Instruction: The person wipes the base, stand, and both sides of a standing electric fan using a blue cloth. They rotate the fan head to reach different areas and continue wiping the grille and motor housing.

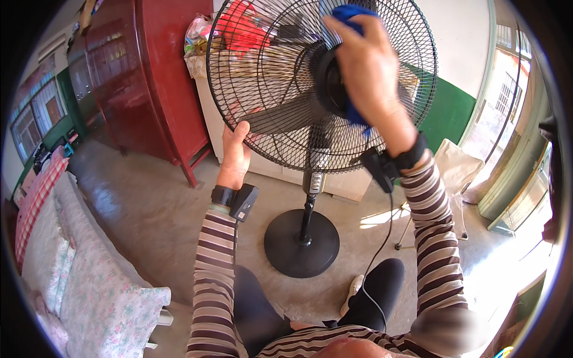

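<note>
A black pedestal fan stands upright before me, its round wire grille (277, 150) facing me and its round base (302, 244) on the floor. My left hand (236, 150) grips the lower left rim of the grille, the thumb in front and the fingers behind. A blue cloth (353, 13) is under my right hand (369, 67), pressed against the grille front just right of the hub; part of it shows above the fingers and part below the palm. The right hand is slightly blurred. Dark blades show through the wires, and a control panel with buttons (316, 182) sits on the post.
A dark red cabinet (165, 89) stands at the left, near a light low cabinet (208, 107) behind the fan. A bed with a floral cover (107, 268) is at the lower left. A folding chair with a pale cover (456, 165) stands right. A cable (369, 273) hangs from my right wrist device.
</note>
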Available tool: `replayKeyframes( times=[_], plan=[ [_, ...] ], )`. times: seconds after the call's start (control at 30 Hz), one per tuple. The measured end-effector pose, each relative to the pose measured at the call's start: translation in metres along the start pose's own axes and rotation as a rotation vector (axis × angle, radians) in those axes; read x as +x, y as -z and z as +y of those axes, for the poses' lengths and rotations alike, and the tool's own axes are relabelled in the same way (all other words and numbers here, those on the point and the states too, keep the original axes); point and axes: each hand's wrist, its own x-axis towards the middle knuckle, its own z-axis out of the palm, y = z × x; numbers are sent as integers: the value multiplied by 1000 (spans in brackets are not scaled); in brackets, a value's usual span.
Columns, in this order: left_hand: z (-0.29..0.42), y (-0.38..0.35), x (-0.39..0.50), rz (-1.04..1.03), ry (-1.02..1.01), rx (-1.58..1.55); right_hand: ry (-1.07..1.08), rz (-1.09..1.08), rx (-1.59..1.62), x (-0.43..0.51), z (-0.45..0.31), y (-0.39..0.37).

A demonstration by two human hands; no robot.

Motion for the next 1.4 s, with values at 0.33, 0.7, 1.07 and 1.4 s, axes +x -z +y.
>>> replayKeyframes(
  times=[0.33,0.7,1.07,1.4],
  plan=[
    [-2,0,0,34,3,-21,328,-483,387,-142,-128,-30],
    [-2,0,2,6,-36,-3,63,-199,-65,-104,-68,17],
    [-2,-6,0,24,-21,-22,267,-408,304,-138,-112,-17],
    [-6,-5,0,61,-62,-17,-111,-238,-12,-111,-82,3]
  ],
)
